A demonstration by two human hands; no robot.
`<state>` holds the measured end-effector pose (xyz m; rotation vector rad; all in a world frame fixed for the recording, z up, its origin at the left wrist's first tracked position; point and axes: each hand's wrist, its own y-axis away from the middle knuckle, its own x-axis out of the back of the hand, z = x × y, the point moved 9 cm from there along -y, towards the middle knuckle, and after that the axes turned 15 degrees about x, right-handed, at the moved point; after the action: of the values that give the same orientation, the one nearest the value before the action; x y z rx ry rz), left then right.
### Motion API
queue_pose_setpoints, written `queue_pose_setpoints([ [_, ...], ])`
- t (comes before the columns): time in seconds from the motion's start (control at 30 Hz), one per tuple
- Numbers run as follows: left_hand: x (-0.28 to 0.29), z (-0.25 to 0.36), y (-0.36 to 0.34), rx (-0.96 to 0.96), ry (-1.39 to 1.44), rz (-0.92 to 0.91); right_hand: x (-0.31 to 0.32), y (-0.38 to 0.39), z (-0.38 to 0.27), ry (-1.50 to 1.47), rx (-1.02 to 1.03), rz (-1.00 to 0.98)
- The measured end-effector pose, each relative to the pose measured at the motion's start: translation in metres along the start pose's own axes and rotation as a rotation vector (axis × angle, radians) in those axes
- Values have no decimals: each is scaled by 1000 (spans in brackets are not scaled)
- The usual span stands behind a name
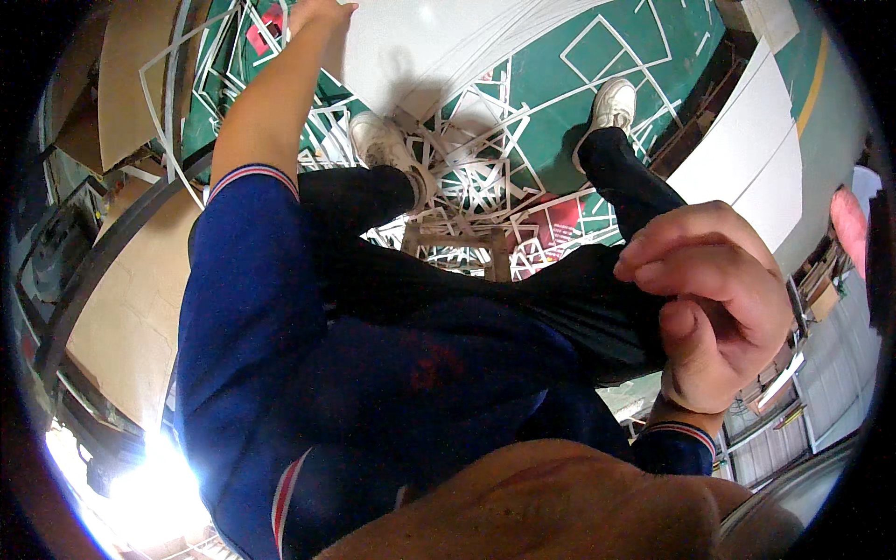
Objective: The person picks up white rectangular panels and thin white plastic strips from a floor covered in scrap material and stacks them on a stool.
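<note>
My left arm stretches far forward, and my left hand [322,11] is at the top edge of the view, beside the left edge of a large white sheet [411,37]. One digit of it points right; its other fingers are mostly cut off, so I cannot tell whether it grips anything. My right hand [714,299] is raised close on the right, above my right thigh. Its fingers are loosely bent with a gap to the thumb, and nothing shows between them. Thin white frame-like offcuts [476,159] lie heaped on the floor between my shoes.
A low wooden stool [457,235] stands between my legs. White panels [747,159] lean at the right, and brown boards [131,308] stand at the left behind a dark curved bar. A red printed piece [555,224] lies among the offcuts on the green floor [560,84].
</note>
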<state>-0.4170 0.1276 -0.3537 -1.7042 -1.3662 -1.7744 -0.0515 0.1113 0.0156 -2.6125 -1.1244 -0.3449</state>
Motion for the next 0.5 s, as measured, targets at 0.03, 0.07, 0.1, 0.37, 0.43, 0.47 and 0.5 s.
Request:
queue_pose_setpoints([
  [0.03,-2,3,3,-4,-44,-43,0,-1,1,-6,13,-11],
  [0.07,-6,9,6,-6,-44,-41,-2,-2,0,-9,36,-39],
  [0.1,-9,3,9,19,-53,1,-6,-4,-2,-18,64,-62],
  [0.37,-42,-49,-53,95,20,-85,-19,3,-10,-39,99,-171],
  [0.43,-47,-50,-57,86,-26,-75,-18,6,-8,-16,94,-179],
  [0.47,-49,-52,-57,102,-85,-97,-17,7,-6,-14,87,-174],
  [0.5,-45,-49,-55,111,-144,-117,-14,9,-4,-8,74,-161],
])
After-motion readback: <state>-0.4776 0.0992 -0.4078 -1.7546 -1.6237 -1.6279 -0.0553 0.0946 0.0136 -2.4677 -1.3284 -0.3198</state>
